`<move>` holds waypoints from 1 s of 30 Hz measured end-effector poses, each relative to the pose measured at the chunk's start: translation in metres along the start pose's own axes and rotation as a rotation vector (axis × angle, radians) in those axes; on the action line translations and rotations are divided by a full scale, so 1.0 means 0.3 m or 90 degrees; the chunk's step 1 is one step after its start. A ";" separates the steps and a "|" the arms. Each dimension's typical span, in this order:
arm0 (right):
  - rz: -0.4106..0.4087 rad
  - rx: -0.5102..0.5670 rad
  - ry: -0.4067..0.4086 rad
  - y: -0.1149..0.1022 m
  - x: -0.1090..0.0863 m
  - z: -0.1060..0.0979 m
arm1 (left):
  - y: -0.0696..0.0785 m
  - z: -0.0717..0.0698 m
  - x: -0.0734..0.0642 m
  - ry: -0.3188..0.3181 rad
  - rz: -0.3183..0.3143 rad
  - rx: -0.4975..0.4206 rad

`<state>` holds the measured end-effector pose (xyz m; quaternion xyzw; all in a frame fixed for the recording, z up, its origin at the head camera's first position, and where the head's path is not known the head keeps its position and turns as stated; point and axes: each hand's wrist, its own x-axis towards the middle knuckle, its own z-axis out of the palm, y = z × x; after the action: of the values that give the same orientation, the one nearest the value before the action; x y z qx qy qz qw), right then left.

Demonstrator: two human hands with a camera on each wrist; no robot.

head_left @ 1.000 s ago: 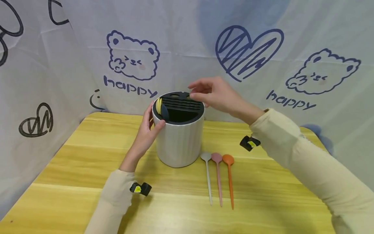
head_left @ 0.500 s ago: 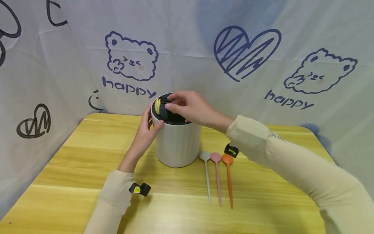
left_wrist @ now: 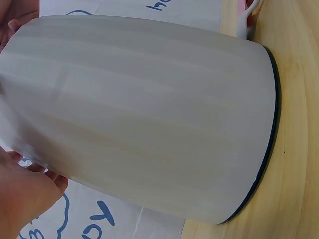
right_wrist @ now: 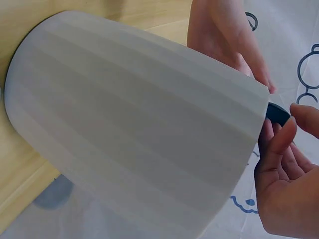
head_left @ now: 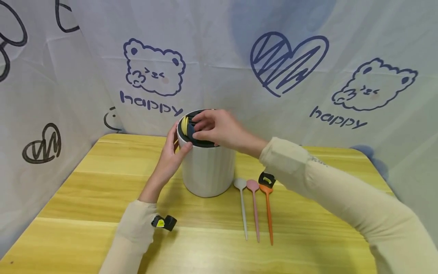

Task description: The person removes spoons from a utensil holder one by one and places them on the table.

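Right hand [head_left: 222,129] has shifted left across the white container [head_left: 208,171] since a second ago, from the far right of the rim to the dark blue piece [head_left: 190,130] in the top; left hand [head_left: 169,156] has stayed put. Right thumb and fingers are bent at that piece's edge; I can't tell if they pinch it or only touch. Yellow piece [head_left: 185,125] sits just left of the blue one, both poking up from the black lid [head_left: 205,144]. Left hand grasps the container's left side, thumb up front by the rim, other fingers around the back. Container stands upright on the wooden worktop [head_left: 102,182], near the far edge, a bit left of that edge's middle. Just right of its base, three spoons lie side by side, bowls toward the far edge, handles toward the person: grey spoon [head_left: 240,183], pink spoon [head_left: 253,185], orange spoon [head_left: 267,191]. From the head view, the right wrist camera [head_left: 267,180] now covers part of the orange bowl. Pale cloth [head_left: 219,45] with bear and heart drawings hangs behind the far edge. Cream sleeves on both arms.
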<state>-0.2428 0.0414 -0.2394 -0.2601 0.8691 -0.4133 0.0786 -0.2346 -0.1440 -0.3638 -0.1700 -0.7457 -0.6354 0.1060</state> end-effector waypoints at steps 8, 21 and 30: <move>-0.008 -0.026 0.018 0.007 0.013 0.026 | 0.001 0.000 -0.002 0.001 0.005 -0.004; -0.029 -0.037 0.032 0.014 0.010 0.030 | 0.002 -0.003 -0.001 -0.005 -0.008 0.003; -0.032 -0.034 0.037 0.020 0.003 0.022 | -0.001 0.000 -0.002 -0.002 -0.008 0.003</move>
<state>-0.2437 0.0397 -0.2482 -0.2719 0.8750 -0.3990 0.0356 -0.2342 -0.1442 -0.3641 -0.1660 -0.7484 -0.6342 0.1008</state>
